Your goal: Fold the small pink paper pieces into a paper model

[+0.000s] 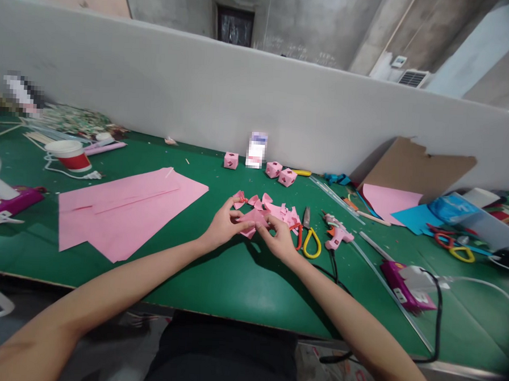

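Between my two hands is a small folded piece of pink paper [253, 219], just above the green table [227, 291]. My left hand [225, 223] pinches its left side, and my right hand [277, 236] grips the right side with the fingertips closed on it. Pink paper scraps [281, 212] lie right behind the hands. Scissors with red and yellow handles [312, 243] rest beside my right hand, blades pointing away from me. A pink glue gun [338, 235] lies a little further right.
Large pink paper sheets [137, 218] spread out on the left. Several pink paper cubes [231, 160] stand near the grey partition [178, 95]. At right are a purple power strip [407, 286], black cable, clear glue sticks [337, 200] and cardboard [409, 170]. A red-white cup [71, 156] sits far left.
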A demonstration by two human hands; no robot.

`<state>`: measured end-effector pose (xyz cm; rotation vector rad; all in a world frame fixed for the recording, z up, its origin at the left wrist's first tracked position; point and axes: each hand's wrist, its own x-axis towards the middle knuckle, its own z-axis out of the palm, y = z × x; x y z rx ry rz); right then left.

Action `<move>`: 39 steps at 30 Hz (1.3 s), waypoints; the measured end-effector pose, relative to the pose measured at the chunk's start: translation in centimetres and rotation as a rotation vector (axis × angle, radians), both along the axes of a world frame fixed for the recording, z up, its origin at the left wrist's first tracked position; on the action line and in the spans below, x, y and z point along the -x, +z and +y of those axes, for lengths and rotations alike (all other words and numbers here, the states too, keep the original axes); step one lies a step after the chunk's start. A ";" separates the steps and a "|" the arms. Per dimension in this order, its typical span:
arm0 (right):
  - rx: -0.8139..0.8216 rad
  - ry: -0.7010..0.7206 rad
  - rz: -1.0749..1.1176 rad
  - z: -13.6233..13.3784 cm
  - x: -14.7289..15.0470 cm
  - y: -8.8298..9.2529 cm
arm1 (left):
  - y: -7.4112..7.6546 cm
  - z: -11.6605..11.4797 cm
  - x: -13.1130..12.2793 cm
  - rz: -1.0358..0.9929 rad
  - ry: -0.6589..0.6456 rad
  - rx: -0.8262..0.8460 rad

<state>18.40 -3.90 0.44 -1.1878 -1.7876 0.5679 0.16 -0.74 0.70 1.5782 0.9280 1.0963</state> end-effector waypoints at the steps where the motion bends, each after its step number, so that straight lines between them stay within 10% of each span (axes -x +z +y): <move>1: -0.003 -0.010 0.007 0.0 0.0 -0.1 | 0.1 0.0 0.0 -0.016 0.012 0.011; 39: -0.023 0.005 0.042 0.3 -0.6 -0.5 | 0.5 -0.3 0.0 0.017 0.067 -0.059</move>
